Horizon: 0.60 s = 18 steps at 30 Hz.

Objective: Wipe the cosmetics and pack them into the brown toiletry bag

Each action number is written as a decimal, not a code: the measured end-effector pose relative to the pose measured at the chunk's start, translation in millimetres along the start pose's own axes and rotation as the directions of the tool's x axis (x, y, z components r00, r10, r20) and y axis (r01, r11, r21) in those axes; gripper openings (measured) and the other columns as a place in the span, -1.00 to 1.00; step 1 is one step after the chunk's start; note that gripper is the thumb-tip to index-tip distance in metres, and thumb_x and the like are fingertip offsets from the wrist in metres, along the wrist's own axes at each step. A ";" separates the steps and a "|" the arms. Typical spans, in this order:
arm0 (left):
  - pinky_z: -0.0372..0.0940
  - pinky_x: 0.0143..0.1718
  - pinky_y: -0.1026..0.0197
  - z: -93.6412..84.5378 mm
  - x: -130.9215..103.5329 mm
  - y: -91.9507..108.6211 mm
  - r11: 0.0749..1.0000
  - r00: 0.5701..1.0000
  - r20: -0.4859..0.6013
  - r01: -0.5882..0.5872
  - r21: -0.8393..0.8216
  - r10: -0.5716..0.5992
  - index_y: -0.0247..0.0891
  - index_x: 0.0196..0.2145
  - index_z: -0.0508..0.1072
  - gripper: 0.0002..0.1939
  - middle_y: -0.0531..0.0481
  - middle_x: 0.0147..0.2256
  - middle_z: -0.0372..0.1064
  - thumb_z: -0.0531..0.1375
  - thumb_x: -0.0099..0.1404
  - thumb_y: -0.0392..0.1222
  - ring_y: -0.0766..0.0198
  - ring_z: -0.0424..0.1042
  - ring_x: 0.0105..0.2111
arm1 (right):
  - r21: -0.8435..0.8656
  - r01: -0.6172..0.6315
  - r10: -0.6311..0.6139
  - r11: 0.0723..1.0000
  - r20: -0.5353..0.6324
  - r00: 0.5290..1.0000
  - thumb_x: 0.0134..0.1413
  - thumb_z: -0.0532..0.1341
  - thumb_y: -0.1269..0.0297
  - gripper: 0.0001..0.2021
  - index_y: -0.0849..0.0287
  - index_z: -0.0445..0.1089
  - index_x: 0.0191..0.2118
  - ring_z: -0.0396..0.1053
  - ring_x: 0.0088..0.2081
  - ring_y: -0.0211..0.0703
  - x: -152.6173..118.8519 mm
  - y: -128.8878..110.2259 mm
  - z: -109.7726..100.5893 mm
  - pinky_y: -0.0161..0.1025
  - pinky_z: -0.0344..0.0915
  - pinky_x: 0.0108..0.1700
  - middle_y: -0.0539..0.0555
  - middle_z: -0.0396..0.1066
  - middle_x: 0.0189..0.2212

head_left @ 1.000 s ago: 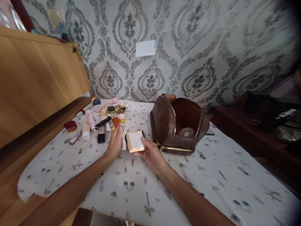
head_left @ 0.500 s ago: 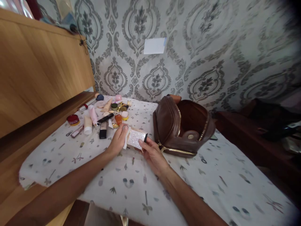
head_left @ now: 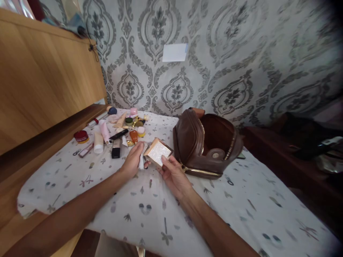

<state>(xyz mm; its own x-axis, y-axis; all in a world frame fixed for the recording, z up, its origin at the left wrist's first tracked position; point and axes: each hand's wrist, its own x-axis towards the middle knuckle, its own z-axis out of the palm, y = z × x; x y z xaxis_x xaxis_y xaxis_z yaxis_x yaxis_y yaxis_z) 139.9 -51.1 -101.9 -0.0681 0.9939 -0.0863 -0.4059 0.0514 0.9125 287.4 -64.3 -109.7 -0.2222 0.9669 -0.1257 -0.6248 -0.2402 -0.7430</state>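
My right hand (head_left: 173,175) grips a glittery makeup palette (head_left: 159,152) by its lower right edge, thumb on the sparkling face. My left hand (head_left: 132,160) pinches a white wipe (head_left: 142,156) right beside the palette's left edge. Both hands are raised over the patterned cloth, in front of the scattered cosmetics. Nearest to the left hand are a black-capped foundation bottle (head_left: 116,150), an orange bottle (head_left: 133,136) and a small jar with a yellow base (head_left: 141,132). Just right of the palette stands a brown leather bag (head_left: 189,137), its zipped top gaping.
A white cloth with small prints (head_left: 150,221) covers the table. At the left lie a red round tin (head_left: 81,136), a cream tube (head_left: 98,142) and a pink tube (head_left: 104,130). A wooden cabinet (head_left: 50,71) borders the left side; the patterned wall (head_left: 128,46) closes off the back.
The palette has turned in my right hand, so its gold edge now shows. My left hand, with the wipe, has come slightly away from the face. The bag stays put.
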 end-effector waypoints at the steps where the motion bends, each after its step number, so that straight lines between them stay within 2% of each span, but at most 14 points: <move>1: 0.17 -0.73 0.33 0.5 -0.3 -0.4 1.000 1.000 0.002 -0.025 0.011 0.024 -0.18 -0.20 0.36 -0.49 0.11 -0.45 0.37 0.26 0.13 0.29 0.33 0.33 -0.63 | 0.015 0.006 -0.005 1.000 -0.017 1.000 -0.27 0.54 0.22 -0.62 0.05 0.52 -0.23 0.50 -0.20 -0.17 0.7 0.6 -0.4 -0.28 0.41 -0.19 -0.04 0.59 -0.22; 4: 0.24 -0.63 0.28 0.2 -3.9 -2.0 0.990 0.994 0.033 -0.108 0.085 0.106 -0.13 -0.06 0.36 -0.47 0.05 -0.34 0.42 0.20 0.20 0.30 0.27 0.40 -0.50 | 0.045 0.037 -0.033 0.998 -0.082 0.996 -0.32 0.55 0.28 -0.64 0.06 0.50 -0.31 0.46 -0.30 -0.28 2.4 2.1 -1.9 -0.36 0.38 -0.24 -0.10 0.57 -0.33; 6: 0.34 -0.39 0.26 -1.6 -6.5 -2.9 0.965 0.982 0.051 -0.188 0.185 0.181 -0.10 -0.01 0.37 -0.52 0.02 -0.22 0.44 0.21 0.25 0.22 0.23 0.44 -0.31 | 0.040 0.063 -0.059 0.997 -0.107 0.992 -0.36 0.57 0.31 -0.65 0.09 0.47 -0.39 0.43 -0.36 -0.32 2.0 2.7 -1.7 -0.37 0.36 -0.25 -0.13 0.53 -0.42; 8: 0.31 -0.10 0.23 -4.4 -6.7 -3.6 0.908 0.960 0.079 -0.280 0.312 0.269 -0.12 -0.02 0.39 -0.59 0.02 -0.15 0.44 0.18 0.31 0.17 0.19 0.41 -0.13 | 0.005 0.066 -0.066 0.998 -0.081 0.995 -0.38 0.57 0.31 -0.65 0.11 0.45 -0.41 0.43 -0.36 -0.30 0.2 3.0 -0.3 -0.34 0.35 -0.20 -0.12 0.51 -0.45; 9: 0.26 -0.02 0.21 -6.0 -5.6 -4.1 0.876 0.948 0.093 -0.317 0.364 0.304 -0.14 -0.04 0.38 -0.61 0.01 -0.15 0.43 0.14 0.34 0.16 0.18 0.39 -0.08 | -0.021 0.053 -0.054 0.998 -0.051 0.997 -0.36 0.57 0.30 -0.65 0.11 0.45 -0.39 0.44 -0.34 -0.28 -0.9 3.0 0.7 -0.31 0.35 -0.18 -0.10 0.52 -0.43; 12: 0.25 -0.02 0.16 -10.5 0.8 -5.9 0.838 0.939 0.111 -0.342 0.424 0.326 -0.19 -0.07 0.36 -0.60 -0.01 -0.19 0.43 0.07 0.37 0.18 0.14 0.40 -0.11 | -0.083 -0.025 0.026 0.996 0.007 1.000 -0.28 0.54 0.19 -0.64 0.13 0.48 -0.32 0.43 -0.33 -0.24 -3.5 1.5 2.6 -0.30 0.33 -0.25 -0.02 0.56 -0.36; 16: 0.26 0.01 0.14 -13.0 6.3 -6.9 0.816 0.936 0.094 -0.342 0.466 0.339 -0.21 -0.10 0.37 -0.62 -0.03 -0.18 0.44 0.07 0.38 0.15 0.13 0.41 -0.11 | -0.005 -0.104 0.103 0.995 -0.040 0.994 -0.32 0.52 0.08 -0.63 0.19 0.47 -0.42 0.28 -0.52 -0.34 -3.0 -3.0 2.1 -0.41 0.16 -0.54 -0.06 0.44 -0.55; 18: 0.24 0.07 0.11 -12.1 5.4 -6.0 0.803 0.933 0.084 -0.346 0.484 0.351 -0.21 -0.05 0.36 -0.62 -0.06 -0.11 0.45 0.06 0.38 0.13 0.12 0.40 -0.05 | 0.014 -0.094 0.094 0.996 -0.051 0.994 -0.35 0.54 0.10 -0.63 0.19 0.44 -0.46 0.26 -0.55 -0.37 -2.7 -4.4 1.8 -0.43 0.12 -0.58 -0.08 0.41 -0.58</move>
<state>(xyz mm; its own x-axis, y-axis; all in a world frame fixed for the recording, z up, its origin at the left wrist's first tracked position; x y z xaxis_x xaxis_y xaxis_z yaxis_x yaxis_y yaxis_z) 130.9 -47.2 -112.6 -0.1297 0.9531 0.2733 0.1390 -0.2555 0.9568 289.3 -66.0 -104.9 -0.2415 0.9431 -0.2285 -0.6117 -0.3308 -0.7186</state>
